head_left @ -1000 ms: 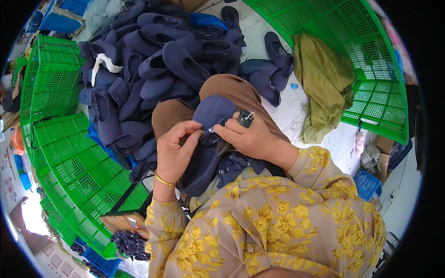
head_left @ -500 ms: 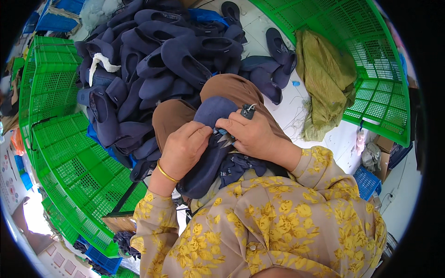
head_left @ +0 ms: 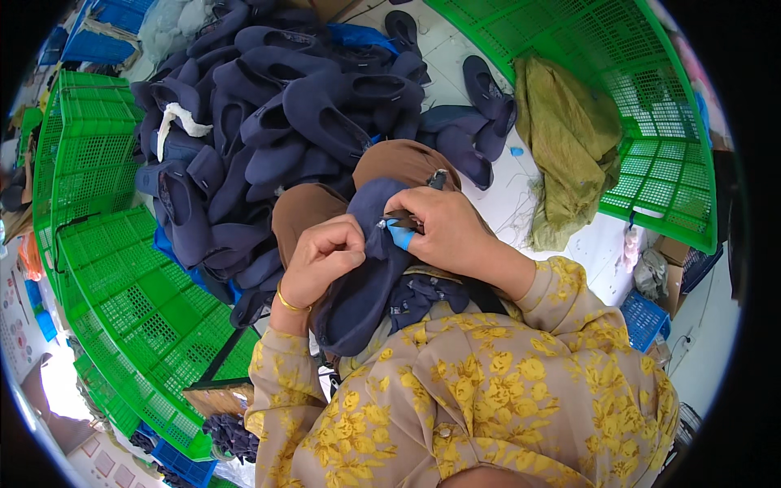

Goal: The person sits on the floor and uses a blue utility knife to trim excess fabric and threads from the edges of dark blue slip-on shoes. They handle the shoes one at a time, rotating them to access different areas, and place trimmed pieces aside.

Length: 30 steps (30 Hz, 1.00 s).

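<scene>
Pale tiled floor [head_left: 518, 195] shows beyond the hands, and from where I stand a great heap of navy shoes [head_left: 317, 110] fills the space ahead of them. Green mesh crates [head_left: 130, 281] stand off to the left hand's side; another green crate [head_left: 663, 159] is on the right, with an olive cloth [head_left: 561, 146] slumped between it and the right hand.

The shoe being worked on [head_left: 350, 309] lies in the lap between the hands, rounded end away from the body. The right hand [head_left: 451, 232] grips a dark tool [head_left: 411, 219] close to a small pale bit [head_left: 381, 224] on the shoe; something bright blue [head_left: 399, 233] shows by the fingers — a wrap or a handle, I can't tell. The left hand [head_left: 320, 259] pinches thumb to forefinger; whether anything sits in that pinch, I can't make out.

A moment ago both sets of fingertips nearly met over the shoe; now the left has drawn off — probably one small pull or snip finished. Navy scraps [head_left: 427, 297] lie bunched nearer the body than the hands.
</scene>
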{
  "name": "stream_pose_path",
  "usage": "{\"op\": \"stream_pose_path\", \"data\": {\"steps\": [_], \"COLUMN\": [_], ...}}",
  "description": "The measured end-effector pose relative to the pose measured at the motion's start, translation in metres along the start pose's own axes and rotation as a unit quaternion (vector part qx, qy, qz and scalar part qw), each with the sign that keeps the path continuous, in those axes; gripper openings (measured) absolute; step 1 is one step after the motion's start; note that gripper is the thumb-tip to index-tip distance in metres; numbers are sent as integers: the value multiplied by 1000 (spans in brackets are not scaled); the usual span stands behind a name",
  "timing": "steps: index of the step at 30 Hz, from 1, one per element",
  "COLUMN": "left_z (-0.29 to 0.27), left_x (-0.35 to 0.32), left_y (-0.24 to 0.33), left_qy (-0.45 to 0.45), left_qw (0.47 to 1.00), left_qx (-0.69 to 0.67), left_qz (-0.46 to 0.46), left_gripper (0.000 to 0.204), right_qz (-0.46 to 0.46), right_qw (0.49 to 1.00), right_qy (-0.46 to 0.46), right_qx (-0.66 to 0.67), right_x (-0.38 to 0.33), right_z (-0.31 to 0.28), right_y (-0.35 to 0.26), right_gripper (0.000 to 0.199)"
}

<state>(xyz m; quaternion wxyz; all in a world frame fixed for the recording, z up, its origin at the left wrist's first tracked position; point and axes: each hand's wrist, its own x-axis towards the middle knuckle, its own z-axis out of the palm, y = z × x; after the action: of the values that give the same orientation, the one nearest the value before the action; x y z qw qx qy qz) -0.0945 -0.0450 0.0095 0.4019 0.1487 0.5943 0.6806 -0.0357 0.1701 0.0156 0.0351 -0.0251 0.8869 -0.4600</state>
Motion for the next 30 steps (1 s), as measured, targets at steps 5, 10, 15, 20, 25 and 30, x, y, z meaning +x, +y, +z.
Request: {"op": "stream_pose_path", "data": {"steps": [5, 10, 15, 20, 25, 30], "left_z": [13, 23, 32, 15, 51, 50], "left_x": [-6, -7, -18, -27, -27, -33], "left_y": [8, 14, 26, 29, 28, 21], "left_qy": [91, 132, 70, 58, 102, 31], "left_qw": [992, 985, 914, 814, 900, 864], "left_qx": [76, 110, 372, 545, 407, 483], "left_qz": [-32, 3, 147, 194, 117, 139], "left_gripper": [32, 31, 21, 16, 17, 14], "right_qz": [-3, -31, 60, 103, 40, 87], "right_qw": [999, 997, 998, 995, 996, 996], "right_qy": [18, 35, 16, -17, 31, 32], "right_qx": [-30, -55, 16, 7, -79, 5], "right_x": [-2, -6, 1, 4, -4, 2], "right_z": [6, 14, 12, 7, 23, 19], "right_y": [-4, -5, -3, -9, -13, -6], "right_gripper": [22, 22, 21, 22, 19, 16]}}
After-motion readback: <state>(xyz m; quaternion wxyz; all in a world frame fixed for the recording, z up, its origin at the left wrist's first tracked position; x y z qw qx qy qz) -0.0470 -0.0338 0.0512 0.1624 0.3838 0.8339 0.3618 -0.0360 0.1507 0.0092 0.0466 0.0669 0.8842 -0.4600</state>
